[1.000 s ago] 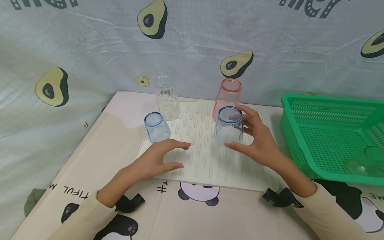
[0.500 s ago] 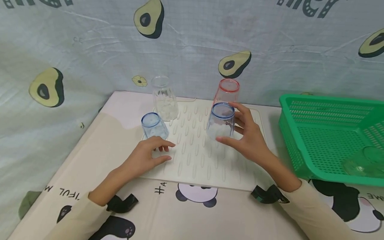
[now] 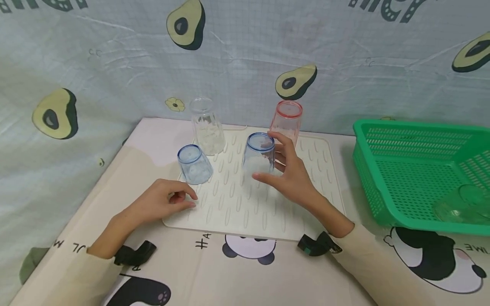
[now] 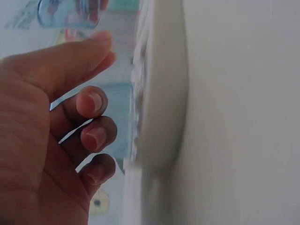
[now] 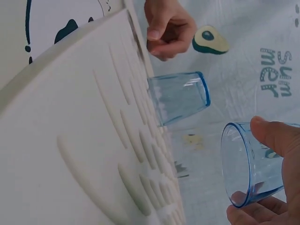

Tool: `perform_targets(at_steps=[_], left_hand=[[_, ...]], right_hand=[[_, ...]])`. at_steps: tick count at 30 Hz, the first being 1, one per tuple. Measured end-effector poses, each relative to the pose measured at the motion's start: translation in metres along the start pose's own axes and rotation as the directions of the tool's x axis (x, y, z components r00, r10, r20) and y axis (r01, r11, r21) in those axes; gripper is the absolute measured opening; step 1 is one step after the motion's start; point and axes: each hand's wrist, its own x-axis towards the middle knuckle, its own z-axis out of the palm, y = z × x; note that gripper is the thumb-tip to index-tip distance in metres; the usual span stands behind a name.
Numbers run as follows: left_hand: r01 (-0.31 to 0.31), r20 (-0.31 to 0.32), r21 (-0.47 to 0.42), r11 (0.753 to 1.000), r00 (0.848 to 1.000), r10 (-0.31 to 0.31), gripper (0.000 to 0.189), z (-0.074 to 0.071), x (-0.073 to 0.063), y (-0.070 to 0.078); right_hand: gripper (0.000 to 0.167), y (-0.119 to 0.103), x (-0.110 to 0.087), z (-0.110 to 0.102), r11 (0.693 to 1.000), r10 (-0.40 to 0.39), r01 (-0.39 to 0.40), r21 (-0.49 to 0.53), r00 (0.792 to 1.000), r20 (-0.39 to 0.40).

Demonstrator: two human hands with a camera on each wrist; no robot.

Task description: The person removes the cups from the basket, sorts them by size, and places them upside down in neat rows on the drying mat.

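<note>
My right hand (image 3: 289,172) holds a clear blue-tinted drinking glass (image 3: 258,157), thumb on the near side and fingers round the far side. In the right wrist view this glass (image 5: 236,164) is raised off the white ridged drying mat (image 3: 226,212), mouth facing down. A shorter blue glass (image 3: 195,166) stands upside down at the mat's left, behind my left hand (image 3: 160,202). That hand is loosely curled at the mat's front left corner and holds nothing. At the back of the mat stand a clear glass (image 3: 208,129) and a red-rimmed glass (image 3: 287,121), partly hidden by my right hand.
A green plastic basket (image 3: 394,216) stands right of the mat, with see-through glassware (image 3: 457,204) lying in it. Behind the table hangs a cloth (image 3: 245,76) printed with avocados. A panda-print cloth (image 3: 237,280) covers the table.
My right hand has carried the blue glass leftward over the mat. My left hand has drawn back to the left and nearer the front, its fingers curling in more.
</note>
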Motion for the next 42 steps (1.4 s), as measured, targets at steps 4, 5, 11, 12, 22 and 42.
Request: perform_targets(at_steps=[4, 5, 11, 12, 22, 42], left_hand=[[0.044, -0.030, -0.055, 0.998, 0.999, -0.045, 0.013, -0.009, -0.008, -0.017], [0.053, -0.040, -0.067, 0.996, 0.998, -0.056, 0.014, -0.011, -0.010, -0.020], [0.099, -0.092, -0.096, 0.990, 0.990, -0.108, 0.012, -0.013, -0.016, -0.035], [0.101, -0.099, -0.096, 0.990, 0.989, -0.111, 0.012, -0.012, -0.016, -0.037], [0.116, -0.083, -0.099, 0.988, 0.989, -0.125, 0.010, -0.012, -0.018, -0.039], [0.096, -0.086, -0.102, 0.990, 0.991, -0.104, 0.013, -0.010, -0.017, -0.042]], right_hand=[[0.094, 0.001, 0.004, 0.010, 1.000, 0.025, -0.025, 0.017, 1.000, 0.012], [0.094, 0.002, 0.006, 0.012, 0.999, 0.026, -0.026, 0.021, 1.000, 0.015], [0.093, 0.003, 0.010, 0.022, 0.999, 0.016, -0.017, 0.031, 1.000, 0.013], [0.093, 0.003, 0.010, 0.022, 0.999, 0.016, -0.016, 0.031, 1.000, 0.012], [0.092, 0.007, 0.015, 0.033, 0.998, 0.064, -0.064, 0.014, 0.998, 0.010], [0.092, 0.017, 0.015, 0.052, 0.996, 0.081, -0.081, 0.024, 0.996, 0.022]])
